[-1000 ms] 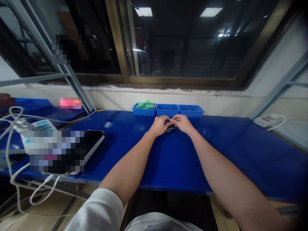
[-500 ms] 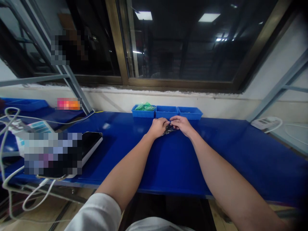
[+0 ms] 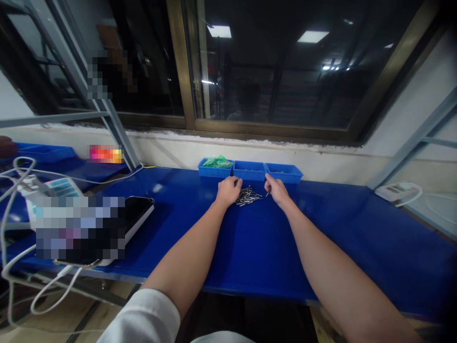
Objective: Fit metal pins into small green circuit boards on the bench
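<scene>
The person's left hand (image 3: 228, 191) sits on the blue tabletop (image 3: 257, 247), curled loosely with the fingers bent downward, right at the left edge of a loose heap of small metal pins (image 3: 248, 196); whether those fingers have hold of anything, I can't tell from here. The right hand (image 3: 276, 189) is just beside the heap on its other side, thumb and forefinger pinched together, and a single pin (image 3: 267, 194) seems to stick out from those fingertips. The heap lies between the hands, well apart from neither. Just beyond the hands, against the wall, stand three blue plastic bins in a row, touching one another: the one ahead of the left hand (image 3: 215, 170) holds a green plastic bag (image 3: 216, 162), and the other two (image 3: 250, 170) (image 3: 283, 173) sit ahead of the heap and the right hand. Well to the left of the hands lies a dark tablet (image 3: 137, 209), partly blurred, and far to the right sits a white power strip (image 3: 398, 193). A white sleeve (image 3: 144, 317) shows below the left arm.
</scene>
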The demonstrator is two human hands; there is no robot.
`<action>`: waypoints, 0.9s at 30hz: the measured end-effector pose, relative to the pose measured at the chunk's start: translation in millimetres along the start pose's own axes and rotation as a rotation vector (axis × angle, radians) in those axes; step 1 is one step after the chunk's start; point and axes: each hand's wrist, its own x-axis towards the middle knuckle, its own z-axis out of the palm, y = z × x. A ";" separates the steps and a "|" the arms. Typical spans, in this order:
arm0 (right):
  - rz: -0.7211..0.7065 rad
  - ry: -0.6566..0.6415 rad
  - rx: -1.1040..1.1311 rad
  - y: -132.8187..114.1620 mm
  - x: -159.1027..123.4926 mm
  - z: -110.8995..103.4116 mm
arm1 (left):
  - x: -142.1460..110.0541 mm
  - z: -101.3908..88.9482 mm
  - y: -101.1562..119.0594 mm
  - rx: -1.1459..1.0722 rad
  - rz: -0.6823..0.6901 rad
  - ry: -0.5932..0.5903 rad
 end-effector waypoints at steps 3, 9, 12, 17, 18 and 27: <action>0.013 0.037 0.034 -3.3 2.3 2.0 | 0.0 2.1 -0.7 0.023 -0.007 -0.029; 0.059 0.024 0.312 -7.3 13.5 5.1 | -0.3 2.4 1.1 0.031 -0.015 -0.056; 0.132 0.005 0.365 -0.6 15.7 3.3 | -0.2 1.8 1.9 0.024 -0.034 -0.064; 0.142 0.203 0.394 12.3 16.7 1.9 | 0.2 2.2 2.4 0.030 -0.071 -0.096; 0.138 0.220 0.381 13.6 16.3 2.3 | 0.3 2.5 2.1 0.031 -0.066 -0.103; 0.051 0.049 -0.193 10.0 6.0 8.3 | -9.6 -4.4 9.5 0.055 0.113 -0.348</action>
